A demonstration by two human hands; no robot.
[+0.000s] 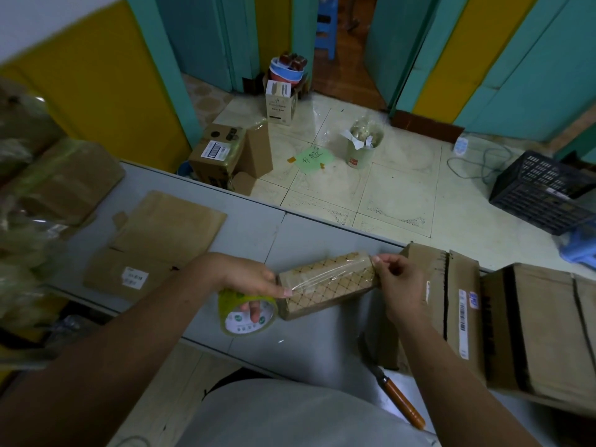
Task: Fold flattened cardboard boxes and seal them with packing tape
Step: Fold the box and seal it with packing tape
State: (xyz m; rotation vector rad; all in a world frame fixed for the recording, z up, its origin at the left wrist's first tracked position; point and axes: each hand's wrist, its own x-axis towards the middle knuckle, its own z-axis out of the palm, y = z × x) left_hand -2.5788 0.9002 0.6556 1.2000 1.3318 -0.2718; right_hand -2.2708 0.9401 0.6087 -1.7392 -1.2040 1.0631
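Observation:
A small folded cardboard box (325,287) with a diamond lattice print lies on the grey table (258,233) in front of me. A strip of clear tape runs along its top. My left hand (254,280) holds a roll of packing tape (246,314) at the box's left end, one finger through the core and the thumb on the box's corner. My right hand (400,285) pinches the free end of the tape at the box's right end.
Flattened cardboard pieces (161,240) lie on the table to the left. Taped boxes (503,321) stand at the right. A knife with an orange handle (400,401) lies near the table's front edge. On the floor beyond are boxes (225,156), a bin (362,146) and a black crate (541,191).

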